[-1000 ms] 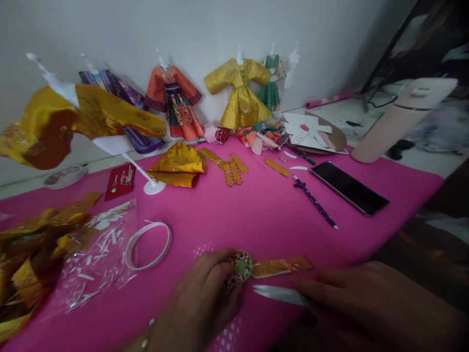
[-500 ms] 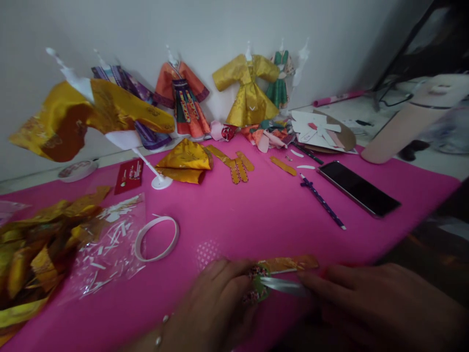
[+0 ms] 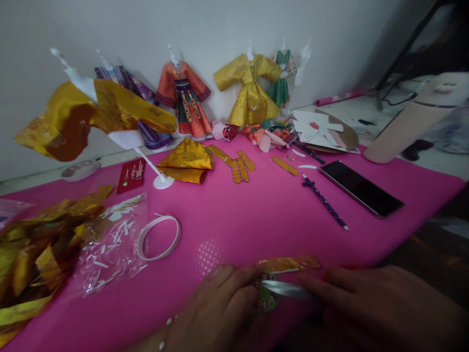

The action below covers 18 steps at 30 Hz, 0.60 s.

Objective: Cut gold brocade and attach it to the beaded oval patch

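Note:
My left hand (image 3: 223,305) is closed on a small green patterned piece (image 3: 269,296) near the front edge of the pink mat (image 3: 234,215). Silver scissors (image 3: 287,289) are gripped in my right hand (image 3: 370,298), their blades pointing left onto the green piece. Behind the blades lies a gold-orange fabric strip (image 3: 289,264) with a pale edge. Part of the green piece is hidden under my left fingers, and the scissor handles are mostly covered by my right hand.
Doll stands with small robes (image 3: 247,93) line the wall. A tape ring (image 3: 141,244), scrap bag (image 3: 110,244) and gold fabric (image 3: 47,244) lie left; a pencil (image 3: 326,203), phone (image 3: 361,188) and bottle (image 3: 406,122) stand or lie right.
The view has shifted slightly. My left fingers and the green piece have turned a little, and the scissors' blades remain over the piece.

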### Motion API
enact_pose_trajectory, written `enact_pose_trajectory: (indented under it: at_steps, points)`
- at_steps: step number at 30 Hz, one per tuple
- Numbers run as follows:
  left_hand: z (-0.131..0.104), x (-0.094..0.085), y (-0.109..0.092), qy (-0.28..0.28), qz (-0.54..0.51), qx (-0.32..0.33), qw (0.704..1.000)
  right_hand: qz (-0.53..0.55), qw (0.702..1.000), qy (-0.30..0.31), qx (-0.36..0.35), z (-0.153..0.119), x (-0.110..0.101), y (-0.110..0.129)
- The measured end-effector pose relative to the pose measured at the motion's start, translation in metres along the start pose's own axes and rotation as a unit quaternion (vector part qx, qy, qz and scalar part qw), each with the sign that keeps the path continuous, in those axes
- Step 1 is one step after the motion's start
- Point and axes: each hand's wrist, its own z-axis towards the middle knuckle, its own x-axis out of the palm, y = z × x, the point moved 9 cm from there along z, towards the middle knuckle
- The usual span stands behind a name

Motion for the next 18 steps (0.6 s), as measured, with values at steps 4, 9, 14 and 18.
enact_pose_trajectory:
  at_steps: [4, 9, 14, 18]
  points:
    - [-0.003, -0.002, -0.001, -0.013, 0.003, 0.011, 1.000, 0.002, 1.000, -0.009, 0.002, -0.003, 0.000, -0.001]
    - [-0.001, -0.005, -0.004, -0.024, 0.001, 0.022, 0.999, -0.005, 1.000, 0.014, 0.008, -0.004, 0.004, -0.002]
    - [0.002, -0.004, -0.004, -0.024, -0.007, 0.019, 1.000, 0.013, 1.000, -0.010, -0.013, 0.000, -0.003, 0.002]
    - [0.003, -0.007, -0.006, -0.038, -0.008, 0.025, 0.999, 0.018, 0.999, -0.022, -0.018, 0.003, -0.007, 0.001]
